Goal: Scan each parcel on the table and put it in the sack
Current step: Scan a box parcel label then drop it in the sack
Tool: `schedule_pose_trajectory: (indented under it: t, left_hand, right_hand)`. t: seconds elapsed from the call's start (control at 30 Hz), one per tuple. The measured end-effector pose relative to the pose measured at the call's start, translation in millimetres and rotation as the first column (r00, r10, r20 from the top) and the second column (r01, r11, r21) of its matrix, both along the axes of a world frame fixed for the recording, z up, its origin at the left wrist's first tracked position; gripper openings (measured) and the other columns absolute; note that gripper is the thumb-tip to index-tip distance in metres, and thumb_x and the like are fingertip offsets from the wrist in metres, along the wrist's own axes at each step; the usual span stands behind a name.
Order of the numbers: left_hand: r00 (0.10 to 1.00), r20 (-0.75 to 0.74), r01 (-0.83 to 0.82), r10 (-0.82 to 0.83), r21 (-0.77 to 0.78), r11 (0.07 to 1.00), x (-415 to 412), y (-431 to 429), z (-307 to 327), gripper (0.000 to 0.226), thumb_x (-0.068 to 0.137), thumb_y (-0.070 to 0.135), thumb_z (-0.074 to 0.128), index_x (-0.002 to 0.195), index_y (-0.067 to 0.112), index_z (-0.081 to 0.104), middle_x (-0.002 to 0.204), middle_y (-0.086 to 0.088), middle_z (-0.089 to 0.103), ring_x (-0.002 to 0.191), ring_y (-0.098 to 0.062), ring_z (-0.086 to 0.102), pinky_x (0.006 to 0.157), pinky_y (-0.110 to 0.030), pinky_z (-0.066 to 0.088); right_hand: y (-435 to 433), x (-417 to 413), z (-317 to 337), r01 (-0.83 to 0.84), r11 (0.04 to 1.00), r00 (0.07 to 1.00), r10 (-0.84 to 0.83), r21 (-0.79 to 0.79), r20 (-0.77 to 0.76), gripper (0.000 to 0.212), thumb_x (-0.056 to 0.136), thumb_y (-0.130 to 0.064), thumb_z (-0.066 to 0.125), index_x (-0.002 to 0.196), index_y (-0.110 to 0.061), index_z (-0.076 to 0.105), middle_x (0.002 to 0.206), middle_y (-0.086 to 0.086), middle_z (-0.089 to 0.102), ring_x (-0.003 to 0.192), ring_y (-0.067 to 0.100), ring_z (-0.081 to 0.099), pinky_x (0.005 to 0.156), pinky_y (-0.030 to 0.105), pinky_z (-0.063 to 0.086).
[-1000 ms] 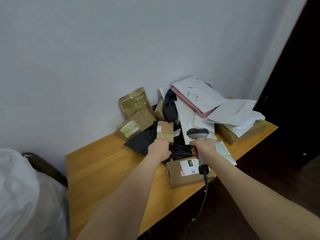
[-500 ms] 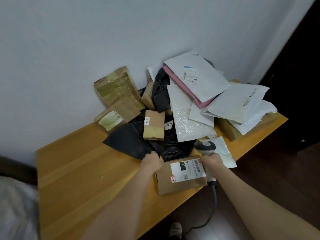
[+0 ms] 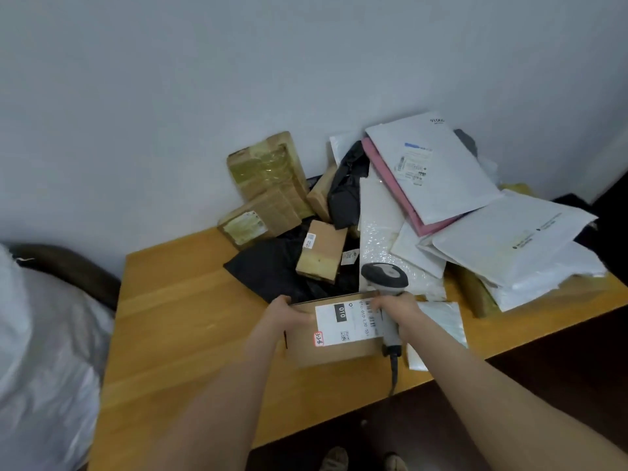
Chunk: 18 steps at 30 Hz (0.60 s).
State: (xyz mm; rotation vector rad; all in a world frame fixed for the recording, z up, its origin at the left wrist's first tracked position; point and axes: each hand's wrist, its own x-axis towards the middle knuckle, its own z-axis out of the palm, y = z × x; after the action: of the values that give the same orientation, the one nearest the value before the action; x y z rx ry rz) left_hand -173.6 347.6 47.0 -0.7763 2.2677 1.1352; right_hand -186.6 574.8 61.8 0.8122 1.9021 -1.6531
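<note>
Box position: the cardboard box (image 3: 334, 351) lies on the wooden table (image 3: 190, 321) close to its near edge, with the white label (image 3: 346, 322) facing up. The left hand (image 3: 283, 317) grips the box at its far left corner, fingers curled over the far edge. The right hand (image 3: 399, 312) is closed around the handle of the scanner (image 3: 385, 277), knuckles touching the right end of the label; the scanner head sits just beyond the box and its cable hangs off the table edge. Behind the box lie a black bag (image 3: 268, 270) and a small brown box (image 3: 323, 254), then taped boxes (image 3: 268, 173) and white envelopes (image 3: 431, 164) stacked against the wall. The white sack (image 3: 44, 351) stands beside the table on the left.
</note>
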Motion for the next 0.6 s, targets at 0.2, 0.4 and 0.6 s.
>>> schedule_pose_trajectory:
  t: [0.2, 0.4, 0.6]
  left_hand:
    - [0.990, -0.035, -0.135, 0.136, 0.034, 0.990, 16.0, -23.6, 49.1, 0.059, 0.079, 0.021, 0.078, 0.132, 0.013, 0.053, 0.127, -0.006, 0.054, 0.109, -0.023, 0.052, 0.085, -0.036, 0.048]
    - [0.900, -0.128, -0.387, 0.416, 0.206, 0.899, 30.0, -45.7, 87.7, 0.042, 0.082, 0.024, 0.075, 0.118, 0.010, 0.058, 0.112, -0.009, 0.061, 0.098, -0.024, 0.060, 0.074, -0.034, 0.053]
    - [0.936, -0.078, -0.280, 0.344, 0.432, 0.857, 48.4, -68.9, 108.8, 0.054, 0.082, 0.020, 0.075, 0.130, 0.023, 0.051, 0.116, -0.005, 0.060, 0.101, -0.023, 0.063, 0.088, -0.044, 0.054]
  right_hand:
    - [-16.0, -27.5, 51.8, -0.073, 0.983, 0.990, 0.052, -0.167, -0.129, 0.020, 0.078, 0.002, 0.071, 0.095, -0.004, 0.063, 0.081, 0.012, 0.071, 0.072, 0.025, 0.069, 0.064, 0.036, 0.058]
    - [-37.9, -31.0, 84.6, -0.052, 0.972, 0.974, -0.001, -0.228, -0.225, 0.022, 0.079, 0.004, 0.071, 0.096, -0.004, 0.060, 0.084, 0.006, 0.065, 0.073, 0.018, 0.061, 0.055, 0.026, 0.048]
    - [-75.7, -21.9, 101.5, -0.121, 0.918, 0.969, 0.027, -0.377, -0.244, 0.034, 0.078, 0.002, 0.073, 0.108, -0.006, 0.062, 0.096, 0.011, 0.070, 0.085, 0.025, 0.067, 0.068, 0.035, 0.058]
